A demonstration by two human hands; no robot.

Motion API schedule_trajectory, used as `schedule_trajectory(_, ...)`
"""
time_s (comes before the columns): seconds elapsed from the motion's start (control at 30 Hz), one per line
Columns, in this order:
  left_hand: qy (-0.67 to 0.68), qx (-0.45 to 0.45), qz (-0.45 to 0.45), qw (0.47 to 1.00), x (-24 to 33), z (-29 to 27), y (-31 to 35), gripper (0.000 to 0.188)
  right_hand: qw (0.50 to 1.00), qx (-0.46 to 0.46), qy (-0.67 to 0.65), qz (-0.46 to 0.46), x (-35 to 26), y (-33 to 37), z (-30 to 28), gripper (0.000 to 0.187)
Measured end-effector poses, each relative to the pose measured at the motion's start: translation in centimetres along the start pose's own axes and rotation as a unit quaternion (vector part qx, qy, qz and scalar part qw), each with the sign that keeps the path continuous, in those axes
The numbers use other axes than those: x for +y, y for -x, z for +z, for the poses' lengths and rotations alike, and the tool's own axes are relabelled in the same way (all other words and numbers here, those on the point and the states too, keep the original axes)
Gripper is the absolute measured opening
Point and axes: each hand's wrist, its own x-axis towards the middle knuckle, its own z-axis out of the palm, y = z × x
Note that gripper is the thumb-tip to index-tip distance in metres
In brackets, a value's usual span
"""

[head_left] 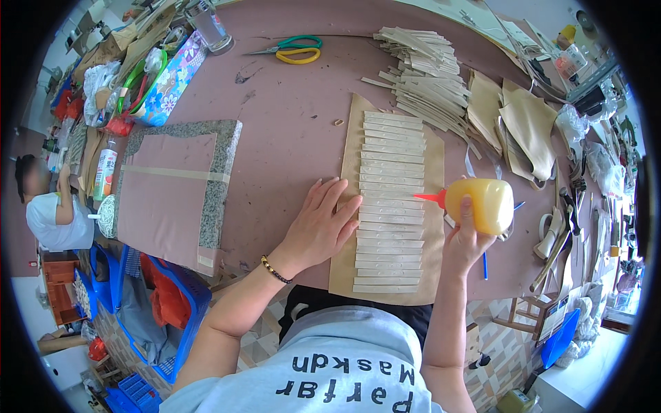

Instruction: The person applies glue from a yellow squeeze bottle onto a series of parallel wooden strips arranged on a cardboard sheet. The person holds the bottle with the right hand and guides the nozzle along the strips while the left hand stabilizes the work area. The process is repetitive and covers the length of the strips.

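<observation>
A column of narrow beige strips (390, 241) lies side by side on a sheet of brown paper (435, 227) in front of me. Small marks, perhaps glue drops, dot some of the strips. My right hand (468, 237) is wrapped round a squeeze bottle (490, 206) of yellowish liquid, tilted on its side. Its red nozzle (428, 198) points left, its tip over the right part of a strip near the column's middle. My left hand (323, 224) lies flat with fingers apart, fingertips at the strips' left ends and on the paper's edge.
Loose strips (430, 79) are heaped at the far right, beside brown leather-like pieces (523, 124). Scissors (296, 49) with green and yellow handles lie at the back. A stone slab (231, 165) bears a pinkish sheet at left. A person (58, 206) is at the far left.
</observation>
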Motion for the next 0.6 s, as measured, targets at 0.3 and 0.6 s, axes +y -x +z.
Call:
schedule_trajectory(0.3, -0.005, -0.004, 0.000, 1.000, 0.0, -0.1, -0.1, 0.045, 0.999, -0.027, 0.012, 0.042, 2.0, 2.0, 3.1, 0.041)
schedule_trajectory(0.6, 0.000, 0.009, 0.002, 1.000, 0.0, 0.0, 0.0, 0.044, 1.000, -0.014, -0.010, 0.008, 0.2, 0.3, 0.3, 0.036)
